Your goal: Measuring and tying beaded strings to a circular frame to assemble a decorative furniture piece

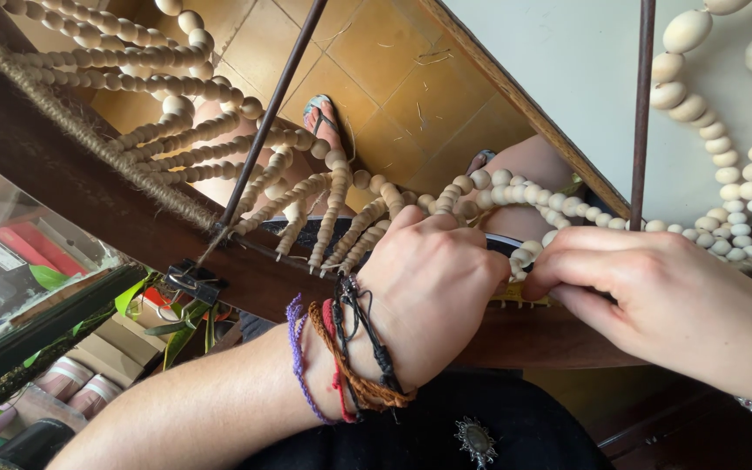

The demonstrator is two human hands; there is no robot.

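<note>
A band of cord bracelets (pixel 345 365) circled the wrist nearest the camera. Just beyond it the left hand (pixel 433 283) was curled shut, knuckles up, over a strand of pale wooden beads (pixel 528 200); the right hand (pixel 654 300) pinched the same strand immediately right of that grip. The strand's long axis ran left to right, emerging above both hands and rising rightward. Farther, up and left of the grip, more strands fanned from a dark metal rod (pixel 263 122).

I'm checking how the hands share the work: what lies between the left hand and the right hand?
In the head view, a strand of pale wooden beads spans the small gap between the left hand and the right hand.
</note>
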